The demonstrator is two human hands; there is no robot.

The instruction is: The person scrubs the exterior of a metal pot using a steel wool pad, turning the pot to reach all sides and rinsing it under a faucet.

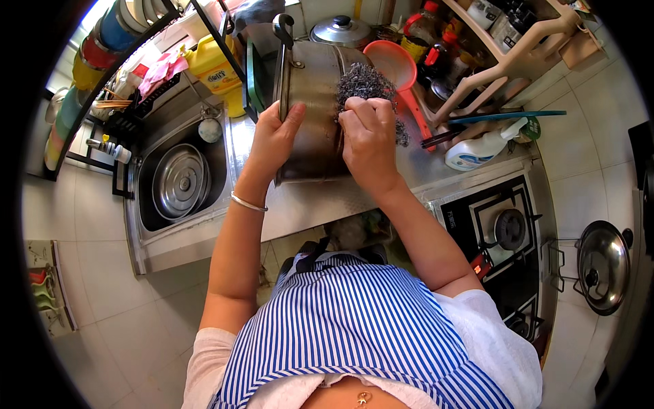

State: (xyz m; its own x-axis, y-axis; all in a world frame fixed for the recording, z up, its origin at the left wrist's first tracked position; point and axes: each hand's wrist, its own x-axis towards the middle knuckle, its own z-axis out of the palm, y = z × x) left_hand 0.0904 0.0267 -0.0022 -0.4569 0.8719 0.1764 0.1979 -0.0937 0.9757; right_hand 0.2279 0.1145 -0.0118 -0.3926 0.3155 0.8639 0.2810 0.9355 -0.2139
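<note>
A large metal pot [311,117] lies tipped on its side on the steel counter, its rim towards the left and a dark loop handle [282,29] at the top. My left hand [276,135] grips the pot at its rim, thumb on the outer wall. My right hand [370,138] is closed on a mass of steel wool [365,82], held against the pot's brown-stained side near its base. Strands of the wool spread out above and to the right of my fingers. The pot's inside is hidden from me.
Left is a sink [219,179] holding round metal lids or pans [179,181]. A red plastic strainer or ladle [416,115] and a white spray bottle [475,148] lie on the right. Beyond them stand a beige rack [470,87] and a gas stove [485,204]. A yellow jug [214,66] stands behind the sink.
</note>
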